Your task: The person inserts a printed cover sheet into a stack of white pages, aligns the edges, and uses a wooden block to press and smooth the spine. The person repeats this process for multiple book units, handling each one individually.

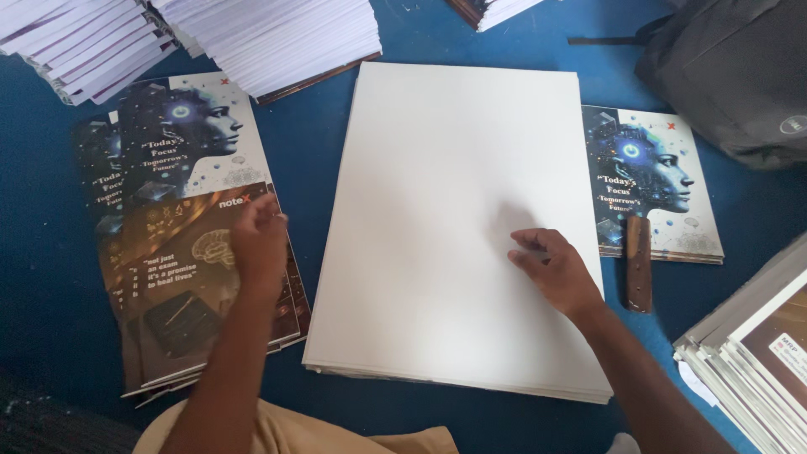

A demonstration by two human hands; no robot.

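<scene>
The left hand [259, 244] rests loosely open on the glossy printed covers [197, 244] at the left while the right hand [559, 271], fingers curled, presses the central white sheet stack [445, 210]; thin, floppy, probably slippery sheets, best lifted at an edge.

Bare blue floor [307, 134] runs open between the printed covers [193, 235] and the white sheet stack [445, 193]. To the right, a wooden block [638, 262], a finished notebook [651, 181] and a grey backpack [740, 76] crowd the passage; paper stacks [277, 38] wall the top.
</scene>
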